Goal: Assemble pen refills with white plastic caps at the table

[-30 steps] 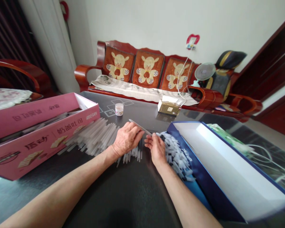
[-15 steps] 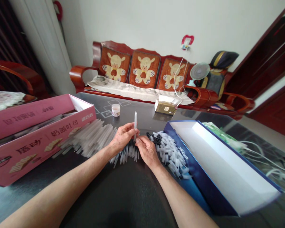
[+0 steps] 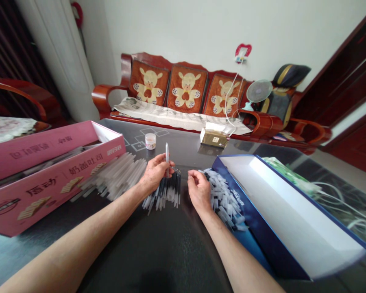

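Note:
My left hand point(image 3: 156, 171) pinches a clear pen barrel point(image 3: 167, 156) upright, its tip pointing up. Right of it, my right hand point(image 3: 199, 189) hovers with curled fingers beside the small white caps point(image 3: 224, 195); whether something tiny is between its fingertips is too small to tell. Thin dark-and-clear refills point(image 3: 167, 193) lie under and between the hands. Many translucent barrels point(image 3: 122, 175) are piled left of my left hand, against the pink box. Black small pieces seen near the caps are now mostly hidden behind my right hand.
A pink box point(image 3: 79, 171) stands at the left, a long blue box point(image 3: 247, 215) with white inside at the right. A small white jar point(image 3: 150, 141) and a tissue box point(image 3: 214, 137) sit farther back. Cables and a green packet point(image 3: 289, 175) lie beyond the blue box.
My right hand has come away from the barrel and moved right, towards the caps. My left hand has shifted slightly left, still holding the barrel upright.

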The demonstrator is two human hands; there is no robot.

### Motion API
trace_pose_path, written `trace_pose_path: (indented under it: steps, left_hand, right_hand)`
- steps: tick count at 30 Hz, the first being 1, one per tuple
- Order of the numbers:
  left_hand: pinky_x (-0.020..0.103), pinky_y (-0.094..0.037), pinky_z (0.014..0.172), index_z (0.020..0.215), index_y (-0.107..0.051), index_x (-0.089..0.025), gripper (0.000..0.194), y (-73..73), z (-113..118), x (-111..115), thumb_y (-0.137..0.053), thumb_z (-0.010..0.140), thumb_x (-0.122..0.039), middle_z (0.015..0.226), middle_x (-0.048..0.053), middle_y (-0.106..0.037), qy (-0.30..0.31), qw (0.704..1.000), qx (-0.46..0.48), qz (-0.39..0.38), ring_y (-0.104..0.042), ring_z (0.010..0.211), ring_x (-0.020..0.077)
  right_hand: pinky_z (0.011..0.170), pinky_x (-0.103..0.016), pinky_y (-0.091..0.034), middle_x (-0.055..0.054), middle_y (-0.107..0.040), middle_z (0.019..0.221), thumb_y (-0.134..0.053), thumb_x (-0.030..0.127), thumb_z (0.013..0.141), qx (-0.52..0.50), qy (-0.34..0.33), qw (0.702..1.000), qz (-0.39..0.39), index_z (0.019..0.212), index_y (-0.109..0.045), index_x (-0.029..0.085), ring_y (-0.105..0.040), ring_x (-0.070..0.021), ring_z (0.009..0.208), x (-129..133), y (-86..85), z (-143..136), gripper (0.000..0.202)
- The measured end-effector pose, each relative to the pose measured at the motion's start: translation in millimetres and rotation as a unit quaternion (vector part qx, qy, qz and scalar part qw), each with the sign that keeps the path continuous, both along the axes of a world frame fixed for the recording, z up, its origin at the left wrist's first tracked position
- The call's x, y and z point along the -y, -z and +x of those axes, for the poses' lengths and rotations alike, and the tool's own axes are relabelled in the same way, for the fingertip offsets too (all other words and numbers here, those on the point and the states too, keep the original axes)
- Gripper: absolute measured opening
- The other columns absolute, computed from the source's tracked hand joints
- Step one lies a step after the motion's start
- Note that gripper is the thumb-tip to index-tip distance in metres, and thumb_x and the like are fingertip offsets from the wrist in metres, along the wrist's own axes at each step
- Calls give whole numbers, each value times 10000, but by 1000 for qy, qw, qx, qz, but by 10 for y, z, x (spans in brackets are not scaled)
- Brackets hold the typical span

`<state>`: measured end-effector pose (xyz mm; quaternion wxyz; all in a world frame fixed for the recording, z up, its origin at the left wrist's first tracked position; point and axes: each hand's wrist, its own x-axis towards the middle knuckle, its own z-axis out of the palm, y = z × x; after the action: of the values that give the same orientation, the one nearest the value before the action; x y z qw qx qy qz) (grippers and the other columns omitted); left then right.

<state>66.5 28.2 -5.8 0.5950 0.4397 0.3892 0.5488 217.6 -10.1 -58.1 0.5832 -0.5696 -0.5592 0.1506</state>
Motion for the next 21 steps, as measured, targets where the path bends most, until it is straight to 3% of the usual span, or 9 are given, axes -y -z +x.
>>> trace_pose_path:
  steps: [3, 7, 12, 16, 21]
  left_hand:
    - [206, -420, 442, 1002, -542, -147, 408, 0, 4, -2, -570, 598, -189, 721, -3, -619, -7, 1000, -8, 0, -544, 489, 86]
    - [207, -409, 437, 1017, -544, -145, 420, -17, 20, 22, -545, 599, -185, 715, -5, -610, -7, 1000, -28, 4, -535, 487, 89]
    - [187, -355, 438, 954, -600, -149, 323, 14, -3, 26, -500, 653, -208, 632, -28, -563, -10, 997, -78, 16, -476, 476, 75]
    - [187, -320, 467, 863, -669, -150, 282, 76, -45, 9, -516, 773, -370, 550, -37, -496, -42, 973, -199, 113, -423, 499, 78]
    - [202, -382, 577, 1137, -636, -217, 369, 104, -61, 32, -480, 848, -384, 664, -12, -593, -22, 924, -299, 237, -516, 614, 116]
  right_hand:
    - [741, -308, -489, -49, -645, 855, -527, 195, 742, 102, 6, 995, 17, 839, -640, 193, -598, -168, 753, 16, -6, 9, 149]
    - [724, -289, -490, -45, -641, 842, -498, 157, 754, 132, 3, 990, 50, 841, -635, 194, -604, -168, 785, 42, -79, 28, 167]
    - [750, -309, -483, -62, -658, 887, -463, 180, 774, 146, 100, 982, 70, 865, -647, 179, -611, -179, 806, 3, -212, 362, 205]
    - [739, -308, -479, -57, -664, 870, -466, 199, 758, 167, 138, 975, 42, 863, -664, 175, -609, -171, 737, -26, -275, 648, 225]
    - [756, -291, -451, -56, -645, 870, -482, 230, 793, 286, 83, 954, -14, 867, -689, 190, -595, -169, 762, -21, -292, 611, 224]
